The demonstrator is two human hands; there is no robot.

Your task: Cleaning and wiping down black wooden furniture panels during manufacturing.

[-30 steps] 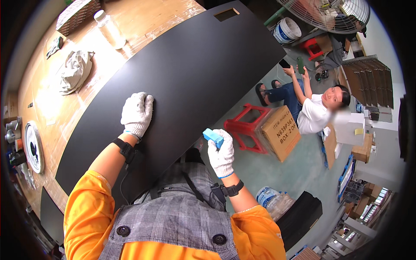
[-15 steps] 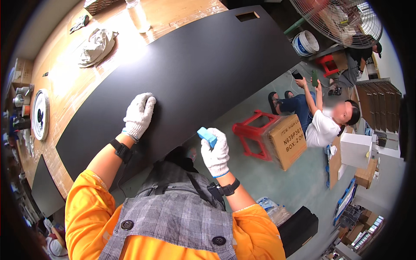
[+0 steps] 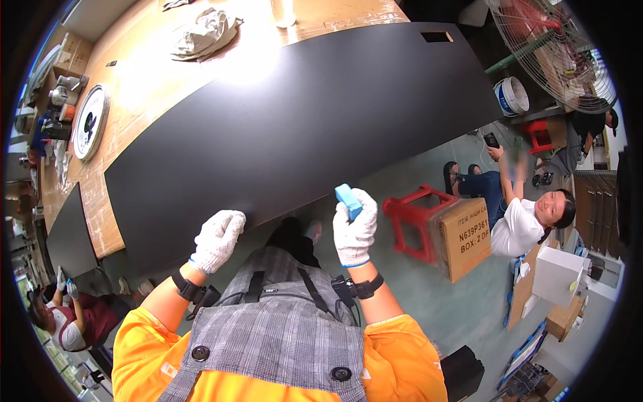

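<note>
A large matte black panel [image 3: 288,127] with a rectangular cutout near its far right end lies on the wooden table, its near edge overhanging. My left hand [image 3: 220,238], in a white knitted glove, is at the panel's near edge with its fingers curled in. I see nothing in it, though the palm is hidden. White-gloved too, my right hand [image 3: 356,231] grips a small light-blue block [image 3: 348,201] between thumb and fingers. That block points up, close to the panel's near edge. Whether the left glove touches the panel, I cannot tell.
On the table [image 3: 144,94] lie a crumpled cloth [image 3: 206,33] and a round white lid [image 3: 91,122]. A red stool [image 3: 412,224] and a cardboard box [image 3: 463,239] stand at right, before a seated person [image 3: 522,224] holding a phone. A fan [image 3: 549,53] is at far right.
My left hand has come back from the panel's surface to its near edge, fingers now curled. My right hand still holds the blue block, slightly farther right. The view has shifted, showing another person at lower left.
</note>
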